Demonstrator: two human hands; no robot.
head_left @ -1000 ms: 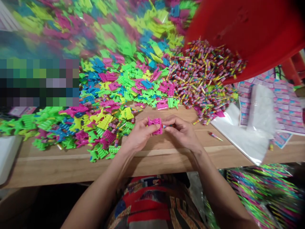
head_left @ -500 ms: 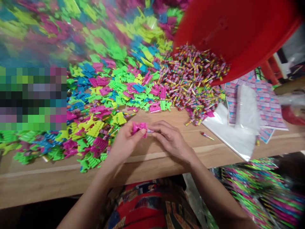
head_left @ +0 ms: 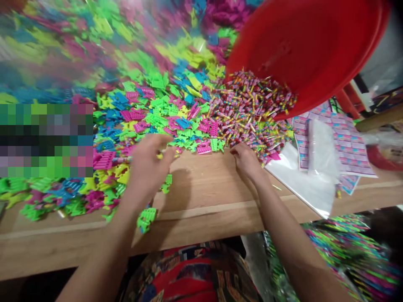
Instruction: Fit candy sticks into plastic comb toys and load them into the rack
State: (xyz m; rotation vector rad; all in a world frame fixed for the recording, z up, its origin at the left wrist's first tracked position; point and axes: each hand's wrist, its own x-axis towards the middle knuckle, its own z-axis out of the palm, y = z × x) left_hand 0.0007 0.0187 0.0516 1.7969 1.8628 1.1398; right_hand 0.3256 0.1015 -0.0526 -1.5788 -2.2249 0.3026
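Note:
My left hand (head_left: 151, 165), smeared by motion, hovers over the near side of the heap of bright plastic toy pieces (head_left: 171, 102). Its thumb and fingers are apart, and nothing shows between them. The pieces are pink, green, yellow and blue, many with comb-like slats. My right hand (head_left: 246, 160) is at the near edge of a pile of small printed tubes with coloured ends (head_left: 252, 100). Its fingers are curled together at the tips; whatever they pinch is hidden. A green piece (head_left: 146, 219) lies near the table's front edge.
A red basin (head_left: 299, 54) tilts behind the tubes. On the right, a clear plastic bag (head_left: 304, 180) and a bundle of plastic film (head_left: 323, 144) lie by printed label sheets (head_left: 354, 138). Filled bags of colourful pieces (head_left: 355, 251) sit below the wooden table (head_left: 208, 191).
My hands have separated from around a pink toy piece and a small tube. The left moved left to the toy heap, the right moved right and forward to the tubes.

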